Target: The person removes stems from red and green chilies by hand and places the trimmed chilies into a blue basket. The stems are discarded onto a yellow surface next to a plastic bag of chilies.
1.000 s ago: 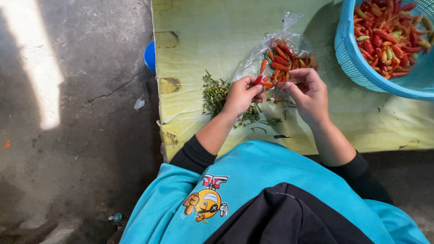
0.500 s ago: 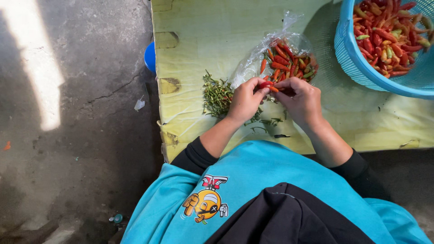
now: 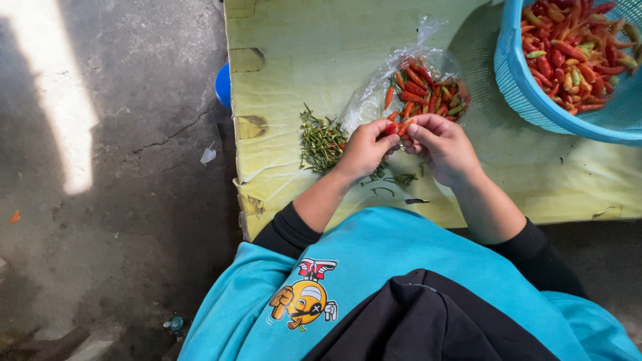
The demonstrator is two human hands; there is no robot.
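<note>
My left hand (image 3: 364, 150) and my right hand (image 3: 443, 146) meet over the tabletop (image 3: 321, 53), a little in from its near edge. Between them I pinch one small red chili (image 3: 399, 127): the fingers of my left hand are clenched on one end of it, and the fingers of my right hand close on the other end, thumb and forefinger pressed together. The chili is lifted just off the tabletop, right in front of the open mouth of a clear plastic bag (image 3: 374, 93).

The bag lies flat on the tabletop, just beyond my hands, and holds a small heap of red and orange chilies (image 3: 428, 90) with a few green ones among them. To the left of my left hand, close to the tabletop's left edge, sits a pile of green stems (image 3: 321, 140). A few loose stems lie scattered under and between my wrists, near the front edge.

At the far right corner a blue plastic basket (image 3: 515, 73) stands on the tabletop, well apart from my hands, filled with more red, orange and green chilies. The tabletop is covered in a pale yellow-green sheet. Beside its left edge, down on the concrete floor (image 3: 120, 200), a blue round object (image 3: 223, 85) peeks out.
</note>
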